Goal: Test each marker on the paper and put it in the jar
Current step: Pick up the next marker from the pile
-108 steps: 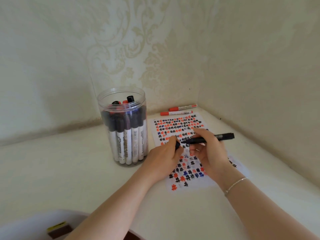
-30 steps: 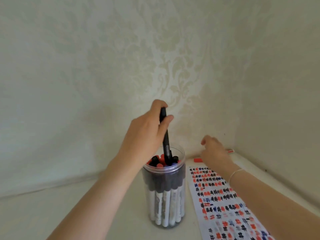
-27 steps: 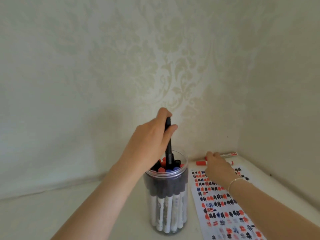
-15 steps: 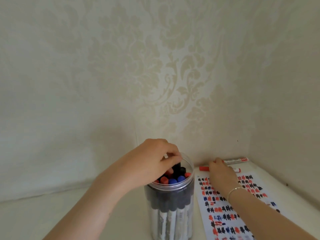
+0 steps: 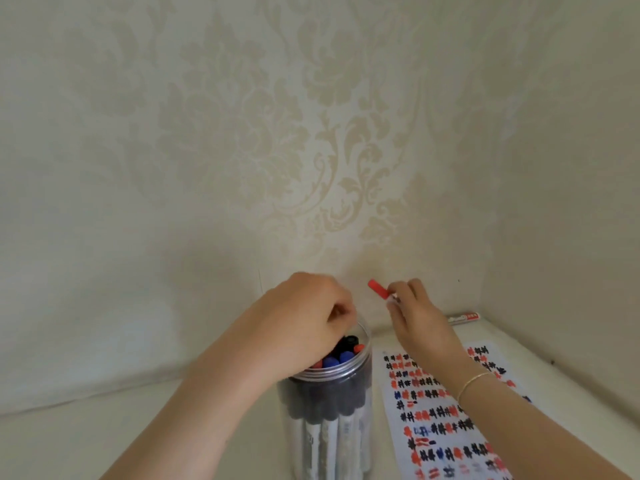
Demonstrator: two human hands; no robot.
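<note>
A clear plastic jar (image 5: 329, 403) packed with upright markers stands at the bottom centre. My left hand (image 5: 304, 323) hovers over its mouth with the fingers curled in; black, blue and red caps (image 5: 341, 355) show just beneath it, and I see nothing held. My right hand (image 5: 419, 317) is raised to the right of the jar and pinches a red-capped marker (image 5: 377, 289), whose cap points up and left. The test paper (image 5: 433, 424), covered in rows of red, black and blue marks, lies on the table under my right forearm.
One more red-and-white marker (image 5: 464, 318) lies at the foot of the back wall in the corner. Patterned walls close in behind and on the right. The pale table top (image 5: 138, 427) stretches out to the left of the jar.
My left hand pushed the black marker down into the jar and now sits over its mouth. My right hand picked the red marker up off the table and lifted it.
</note>
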